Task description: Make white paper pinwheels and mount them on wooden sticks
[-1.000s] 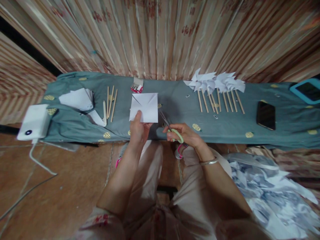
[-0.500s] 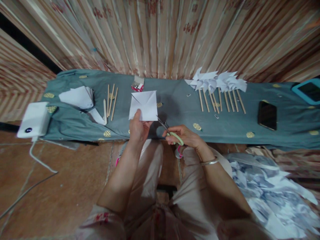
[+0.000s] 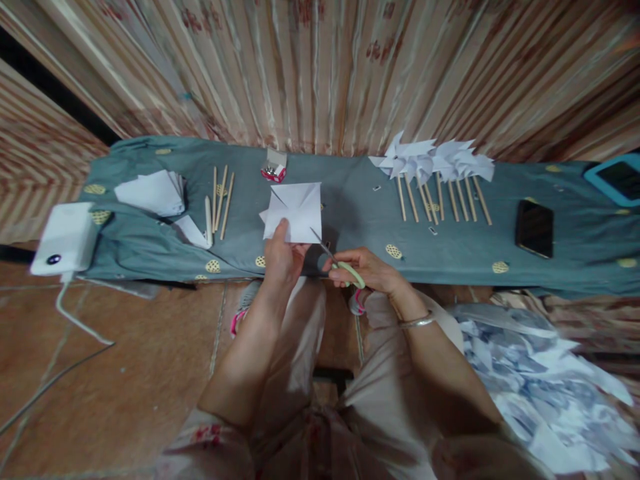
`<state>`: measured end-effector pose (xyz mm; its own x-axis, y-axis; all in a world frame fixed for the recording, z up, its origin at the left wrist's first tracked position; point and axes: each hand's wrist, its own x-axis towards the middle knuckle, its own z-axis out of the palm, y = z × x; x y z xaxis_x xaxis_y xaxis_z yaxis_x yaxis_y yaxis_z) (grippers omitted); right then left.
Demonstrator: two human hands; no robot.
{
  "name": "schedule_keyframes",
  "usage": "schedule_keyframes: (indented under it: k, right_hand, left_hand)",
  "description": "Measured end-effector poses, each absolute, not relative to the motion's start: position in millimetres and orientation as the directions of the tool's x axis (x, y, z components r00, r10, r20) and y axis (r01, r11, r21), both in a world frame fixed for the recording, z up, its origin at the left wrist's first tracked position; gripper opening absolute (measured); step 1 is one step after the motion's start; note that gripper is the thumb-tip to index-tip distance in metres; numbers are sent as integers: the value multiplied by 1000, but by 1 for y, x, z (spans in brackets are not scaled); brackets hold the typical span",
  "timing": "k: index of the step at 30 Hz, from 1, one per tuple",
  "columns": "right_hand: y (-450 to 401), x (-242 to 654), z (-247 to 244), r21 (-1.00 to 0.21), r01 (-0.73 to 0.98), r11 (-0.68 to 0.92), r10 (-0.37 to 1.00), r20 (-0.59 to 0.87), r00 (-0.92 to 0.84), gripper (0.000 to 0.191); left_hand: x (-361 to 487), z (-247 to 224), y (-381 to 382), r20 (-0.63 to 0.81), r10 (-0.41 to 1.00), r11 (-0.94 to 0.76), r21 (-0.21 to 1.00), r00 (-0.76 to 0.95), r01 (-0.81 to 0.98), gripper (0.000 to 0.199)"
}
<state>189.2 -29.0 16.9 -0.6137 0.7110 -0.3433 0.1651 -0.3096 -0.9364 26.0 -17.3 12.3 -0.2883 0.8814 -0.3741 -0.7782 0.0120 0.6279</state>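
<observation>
My left hand [image 3: 283, 257] pinches a white square of paper [image 3: 295, 210] by its near edge, thumb on top, above the cloth-covered bench. Two slits run inward from the paper's far corners. In my right hand [image 3: 365, 267] is a pair of scissors [image 3: 350, 272] with light green handles. Their blades point up and left and meet the paper at its near right corner; whether they are cutting into it I cannot tell. Beyond the paper stands a small open red-and-white box [image 3: 274, 167] with shiny metal bits inside.
To the left lie folded white papers [image 3: 153, 193], several wooden sticks [image 3: 223, 203], a white utility knife [image 3: 209, 223] and a white power bank [image 3: 65, 239] with a cable. Paper pinwheels [image 3: 435, 163] on sticks, a phone [image 3: 535, 228] and a bag of paper scraps [image 3: 545, 387] are on the right.
The paper has shifted slightly right with my left hand, bringing its near right corner over the scissor tips. My right hand has barely moved.
</observation>
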Motion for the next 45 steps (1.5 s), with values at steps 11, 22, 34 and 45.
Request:
schedule_keyframes:
  k: [11, 22, 34, 45]
  right_hand:
    - [-29, 189, 16, -938, 153, -312, 720, -339, -605, 44]
    - [-29, 188, 13, -938, 150, -311, 734, -338, -590, 44]
    - [-28, 190, 4, -943, 120, -311, 746, -321, -583, 41]
    - [-28, 187, 9, -936, 143, -322, 736, -343, -583, 44]
  left_hand:
    - [25, 14, -19, -374, 882, 22, 638, -285, -770, 26]
    - [26, 16, -19, -374, 878, 14, 644, -299, -765, 30]
    - [26, 17, -20, -355, 889, 7, 640, -288, -768, 33]
    - [28, 15, -23, -367, 886, 13, 633, -285, -774, 30]
